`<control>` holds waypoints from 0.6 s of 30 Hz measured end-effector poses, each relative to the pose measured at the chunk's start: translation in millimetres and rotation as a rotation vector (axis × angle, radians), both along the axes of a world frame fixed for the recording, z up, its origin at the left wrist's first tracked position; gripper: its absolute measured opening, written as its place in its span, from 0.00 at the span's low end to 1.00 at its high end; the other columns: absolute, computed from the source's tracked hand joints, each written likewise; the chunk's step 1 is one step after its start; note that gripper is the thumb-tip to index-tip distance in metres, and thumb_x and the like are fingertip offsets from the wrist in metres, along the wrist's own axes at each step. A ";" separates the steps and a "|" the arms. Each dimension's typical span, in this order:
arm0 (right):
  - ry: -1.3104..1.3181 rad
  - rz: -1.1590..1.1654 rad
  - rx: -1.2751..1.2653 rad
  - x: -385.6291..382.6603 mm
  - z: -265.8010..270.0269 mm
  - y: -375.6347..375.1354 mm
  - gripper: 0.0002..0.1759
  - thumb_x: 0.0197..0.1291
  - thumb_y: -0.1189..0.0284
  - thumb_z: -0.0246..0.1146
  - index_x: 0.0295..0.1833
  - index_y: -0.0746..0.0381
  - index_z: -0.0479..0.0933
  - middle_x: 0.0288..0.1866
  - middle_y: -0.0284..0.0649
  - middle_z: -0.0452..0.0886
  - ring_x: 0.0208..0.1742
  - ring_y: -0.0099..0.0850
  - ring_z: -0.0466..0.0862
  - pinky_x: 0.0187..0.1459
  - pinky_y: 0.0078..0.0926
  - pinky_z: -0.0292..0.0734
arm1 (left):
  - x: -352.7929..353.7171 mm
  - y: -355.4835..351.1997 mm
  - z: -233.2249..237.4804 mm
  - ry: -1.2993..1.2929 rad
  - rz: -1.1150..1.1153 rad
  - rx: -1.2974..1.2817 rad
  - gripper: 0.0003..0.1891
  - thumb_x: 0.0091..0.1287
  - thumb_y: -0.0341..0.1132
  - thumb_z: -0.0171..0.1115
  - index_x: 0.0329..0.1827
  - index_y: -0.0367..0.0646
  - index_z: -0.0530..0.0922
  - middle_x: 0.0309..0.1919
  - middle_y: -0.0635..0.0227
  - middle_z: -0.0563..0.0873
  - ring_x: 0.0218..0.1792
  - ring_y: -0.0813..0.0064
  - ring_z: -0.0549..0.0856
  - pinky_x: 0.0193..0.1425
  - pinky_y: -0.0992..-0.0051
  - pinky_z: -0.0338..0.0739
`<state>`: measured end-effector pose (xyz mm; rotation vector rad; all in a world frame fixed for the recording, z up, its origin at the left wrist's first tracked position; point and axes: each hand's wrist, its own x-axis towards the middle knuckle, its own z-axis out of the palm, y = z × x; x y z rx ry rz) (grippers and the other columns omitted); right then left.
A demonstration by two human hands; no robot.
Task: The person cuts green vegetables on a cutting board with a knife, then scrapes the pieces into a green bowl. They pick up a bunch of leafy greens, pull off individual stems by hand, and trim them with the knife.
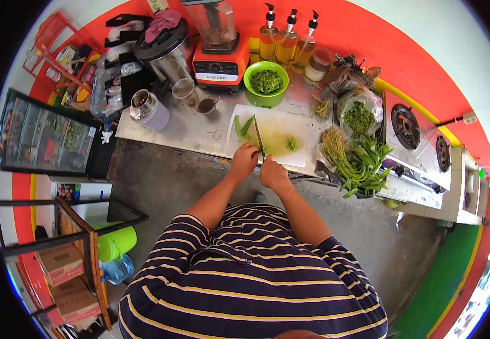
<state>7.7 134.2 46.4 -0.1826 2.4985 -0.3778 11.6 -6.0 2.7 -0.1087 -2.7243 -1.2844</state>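
A knife (259,137) points away from me over the white cutting board (298,157), its handle inside my closed right hand (272,172). Beside it, my left hand (245,160) has its fingers curled at the near end of some long green leaves (244,127); exactly how they grip is hard to make out. A small heap of chopped greens (292,143) lies on the board to the right of the blade. Behind the board stands a bright green bowl (284,72) of chopped greens.
Bundled leafy greens (363,164) with roots lie at the right, before a bag of chopped greens (359,117). Further right is a gas stove (420,141). A red blender (218,68), pump bottles (286,45), plastic cups (206,104) and a metal-topped jug (150,110) line the back and left.
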 end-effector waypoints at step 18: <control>0.170 -0.389 0.022 -4.7 -3.3 27.6 0.20 0.72 0.63 0.55 0.57 0.69 0.66 0.48 0.64 0.85 0.52 0.59 0.86 0.55 0.53 0.81 | -57.4 -0.5 2.0 0.063 -0.298 -0.057 0.04 0.62 0.26 0.64 0.37 0.37 0.84 0.36 0.53 0.83 0.42 0.49 0.84 0.48 0.56 0.79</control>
